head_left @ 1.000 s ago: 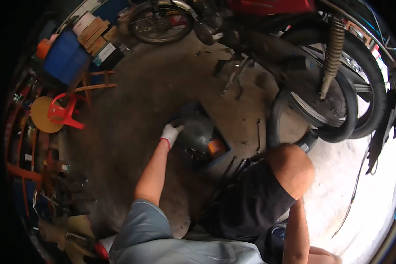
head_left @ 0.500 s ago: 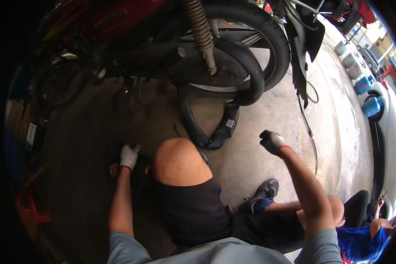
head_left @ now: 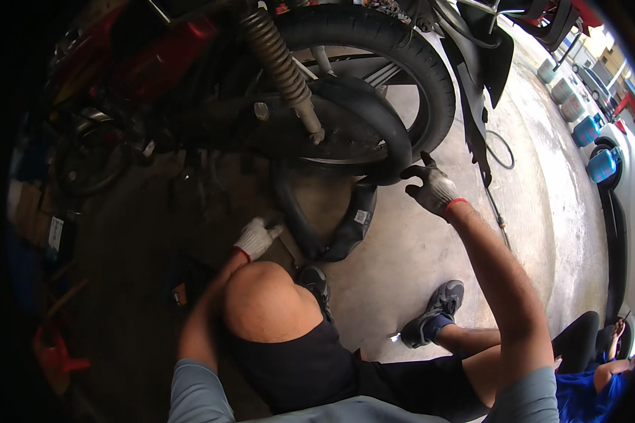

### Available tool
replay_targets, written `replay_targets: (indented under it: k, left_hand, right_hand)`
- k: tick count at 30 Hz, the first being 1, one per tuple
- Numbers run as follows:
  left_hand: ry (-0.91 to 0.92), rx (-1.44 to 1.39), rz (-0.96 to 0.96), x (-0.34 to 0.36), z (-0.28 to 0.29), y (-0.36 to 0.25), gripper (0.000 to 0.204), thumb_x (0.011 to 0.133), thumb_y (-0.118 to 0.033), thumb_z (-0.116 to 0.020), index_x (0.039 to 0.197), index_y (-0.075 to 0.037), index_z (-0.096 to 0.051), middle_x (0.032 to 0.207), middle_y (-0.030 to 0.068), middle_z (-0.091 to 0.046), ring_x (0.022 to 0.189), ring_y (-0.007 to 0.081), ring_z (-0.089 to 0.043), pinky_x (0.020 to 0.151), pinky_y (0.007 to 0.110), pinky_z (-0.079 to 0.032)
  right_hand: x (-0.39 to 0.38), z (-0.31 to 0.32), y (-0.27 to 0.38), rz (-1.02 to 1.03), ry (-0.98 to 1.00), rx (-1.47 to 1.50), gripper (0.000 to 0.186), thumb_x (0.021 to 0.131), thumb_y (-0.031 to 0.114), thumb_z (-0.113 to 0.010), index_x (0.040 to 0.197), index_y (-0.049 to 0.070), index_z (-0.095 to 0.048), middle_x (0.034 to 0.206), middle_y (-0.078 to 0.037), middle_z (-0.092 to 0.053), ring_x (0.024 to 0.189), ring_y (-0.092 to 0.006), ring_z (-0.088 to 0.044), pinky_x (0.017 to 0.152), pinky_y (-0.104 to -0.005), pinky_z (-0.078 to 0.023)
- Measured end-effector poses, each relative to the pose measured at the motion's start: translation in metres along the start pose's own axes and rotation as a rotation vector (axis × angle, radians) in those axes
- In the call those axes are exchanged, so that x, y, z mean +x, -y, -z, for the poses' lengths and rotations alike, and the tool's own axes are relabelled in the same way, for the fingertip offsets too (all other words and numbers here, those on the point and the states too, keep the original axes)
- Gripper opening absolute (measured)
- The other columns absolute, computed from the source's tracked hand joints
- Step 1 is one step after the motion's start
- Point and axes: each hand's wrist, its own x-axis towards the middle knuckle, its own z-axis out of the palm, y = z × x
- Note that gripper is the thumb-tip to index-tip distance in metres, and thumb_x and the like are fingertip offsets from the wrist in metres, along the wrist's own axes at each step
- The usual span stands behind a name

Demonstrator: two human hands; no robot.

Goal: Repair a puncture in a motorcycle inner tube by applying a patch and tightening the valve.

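A motorcycle's rear wheel with a black tire [head_left: 437, 92] stands at the top. A black inner tube [head_left: 391, 116] loops over the wheel's side, and its lower part bends to a point on the floor; a small pale label sits on it. My right hand [head_left: 434, 187], in a white glove with dark fingers, is open beside the tube's right bend, thumb and fingers apart. It looks very close to the tube; contact is unclear. My left hand [head_left: 257, 238], in a white glove, is left of the tube's lower part, above my knee. Its fingers are curled, and what they hold is unclear.
A coil-spring shock absorber [head_left: 279, 63] stands before the wheel. A thin dark hose [head_left: 497, 211] lies on the floor at right. Blue jugs [head_left: 601, 163] and a white car [head_left: 631, 233] are farther right. Another person in blue [head_left: 589, 388] sits lower right; a red object [head_left: 56, 356] is lower left.
My right hand has moved up to the tube and its fingers have spread. My left hand has moved right, from the dark floor toward the tube. The view has shifted slightly.
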Motion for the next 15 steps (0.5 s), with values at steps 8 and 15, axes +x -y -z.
replay_targets:
  k: [8,15]
  left_hand:
    - [0.322,-0.190,-0.065,-0.014,-0.068,-0.021,0.037,0.095,-0.026,-0.066,0.129,-0.011,-0.064,0.128,0.0153,-0.066,0.121,0.0320,-0.062,0.101,0.041,-0.049]
    - [0.340,-0.144,-0.059,-0.012,-0.096,-0.026,0.036,0.095,-0.026,-0.066,0.128,-0.012,-0.065,0.127,0.0147,-0.067,0.120,0.0325,-0.062,0.102,0.041,-0.049]
  right_hand:
    - [0.046,-0.048,-0.009,0.043,-0.181,0.241,0.048,0.081,0.021,-0.074,0.126,0.005,-0.063,0.123,-0.018,-0.066,0.117,-0.0339,-0.062,0.099,-0.0406,-0.049]
    - [0.027,0.061,-0.051,0.211,-0.446,0.545,0.025,0.087,0.007,-0.067,0.111,0.001,-0.064,0.103,-0.014,-0.071,0.096,-0.0240,-0.068,0.089,-0.0326,-0.053]
